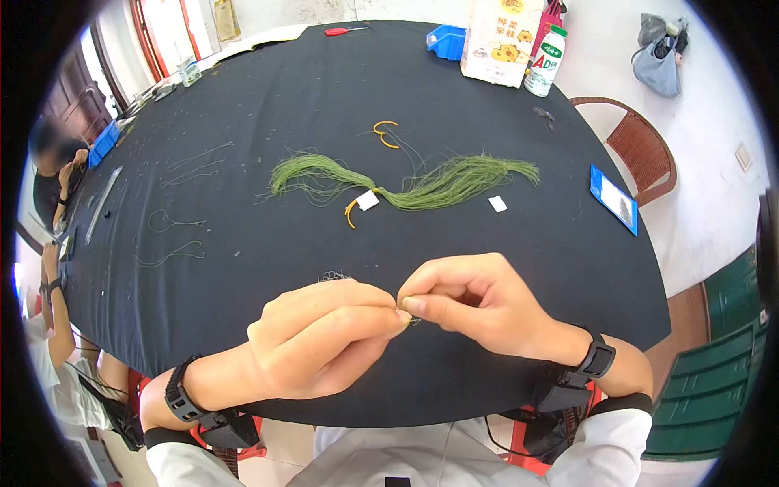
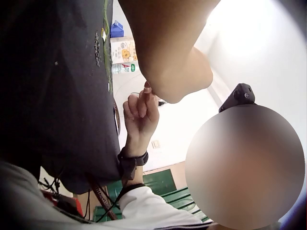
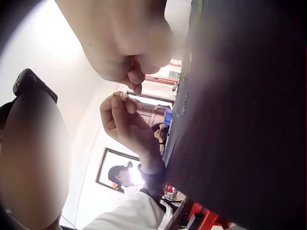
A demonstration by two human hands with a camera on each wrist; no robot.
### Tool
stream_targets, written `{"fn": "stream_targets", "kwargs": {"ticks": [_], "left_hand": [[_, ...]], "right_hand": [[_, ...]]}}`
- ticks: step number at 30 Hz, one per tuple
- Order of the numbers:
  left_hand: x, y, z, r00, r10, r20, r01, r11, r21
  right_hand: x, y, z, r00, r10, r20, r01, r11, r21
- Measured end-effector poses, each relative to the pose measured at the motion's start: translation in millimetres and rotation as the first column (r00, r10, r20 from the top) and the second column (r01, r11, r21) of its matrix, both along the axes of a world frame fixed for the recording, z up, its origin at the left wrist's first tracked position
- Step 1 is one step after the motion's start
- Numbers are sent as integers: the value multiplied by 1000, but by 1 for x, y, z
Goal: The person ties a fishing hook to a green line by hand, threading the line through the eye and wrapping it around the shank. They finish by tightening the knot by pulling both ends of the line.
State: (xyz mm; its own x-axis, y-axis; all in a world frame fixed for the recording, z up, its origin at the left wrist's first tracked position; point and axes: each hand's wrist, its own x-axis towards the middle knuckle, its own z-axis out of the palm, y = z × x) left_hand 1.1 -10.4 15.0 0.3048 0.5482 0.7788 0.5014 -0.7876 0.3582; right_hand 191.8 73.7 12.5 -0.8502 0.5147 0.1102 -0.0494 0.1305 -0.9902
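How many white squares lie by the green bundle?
2: one white square by the narrow waist of the green bundle, another near its right half. More could be hidden underneath.

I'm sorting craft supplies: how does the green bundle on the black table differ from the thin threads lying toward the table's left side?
The green bundle is thick, with many strands gathered together; the thin threads lie as separate, slender pieces. The bundle is green, while the threads look dull and greyish. The bundle narrows near its middle and fans out at both ends, whereas the threads form loose lines and loops. Both lie on the black table.
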Motion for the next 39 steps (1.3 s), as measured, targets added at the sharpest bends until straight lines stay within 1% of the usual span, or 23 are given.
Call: {"fn": "stream_targets", "kwargs": {"ticks": [2, 5, 6, 8, 11, 12, 14, 16, 17, 18, 19, 20, 23, 24, 27, 30, 33, 36, 39], "left_hand": [[0, 0, 1, 1000, -1, 12, 1, 1000, -14], [3, -1, 3, 998, 6, 58, -4, 999, -36], [3, -1, 4, 997, 9, 78, -6, 999, -44], [3, 0, 3, 998, 20, 66, -18, 1000, -21], [1, -1, 2, 998, 40, 42, -38, 999, -33], [1, -2, 2, 998, 47, 33, -45, 998, -44], [1, 0, 1, 997, 70, 8, -70, 998, -7], [0, 1, 1, 996, 89, -17, -89, 996, 18], [0, 2, 0, 995, 96, -30, -96, 995, 24], [0, 2, -1, 994, 104, -42, -102, 994, 30], [0, 2, -2, 993, 110, -45, -109, 993, 36], [0, 2, -2, 992, 117, -48, -115, 992, 44], [1, 3, -3, 991, 115, -67, -112, 993, 49], [1, 3, -3, 991, 111, -75, -108, 993, 48], [2, 4, -3, 993, 101, -68, -97, 994, 55], [2, 3, -2, 992, 107, -67, -105, 994, 43], [1, 4, -1, 991, 121, -60, -119, 993, 21], [-1, 2, 2, 994, 111, -16, -112, 986, -122], [1, 2, 0, 984, 139, 108, -112, 968, -223]], "right_hand": [[-2, -5, 2, 998, 64, -18, -66, 972, -227], [-1, -6, 2, 990, 143, -18, -139, 913, -384], [-1, -7, 1, 990, 143, -11, -135, 900, -414], [-2, -11, -1, 989, 145, 1, -127, 872, -472], [-1, -16, 0, 993, 114, 6, -100, 898, -429], [0, -17, 1, 995, 92, 22, -76, 915, -396], [1, -19, 4, 998, 48, 50, -29, 944, -328], [1, -24, 4, 997, -48, 59, 53, 994, -100], [1, -26, 4, 994, -95, 55, 94, 995, 16], [2, -27, 4, 992, -124, 33, 115, 975, 191], [2, -29, 3, 989, -149, 5, 137, 923, 359], [3, -30, 3, 985, -169, -27, 158, 842, 515], [3, -31, 3, 977, -152, -149, 213, 649, 731], [5, -32, 7, 980, -164, -116, 192, 605, 773], [4, -31, 9, 970, -154, -187, 242, 554, 797], [5, -30, 9, 978, -133, -163, 210, 560, 801], [3, -28, 2, 977, -139, -164, 215, 626, 750], [3, -27, 4, 977, -174, -124, 210, 676, 706], [4, -23, 9, 971, -240, -14, 202, 784, 588]]}}
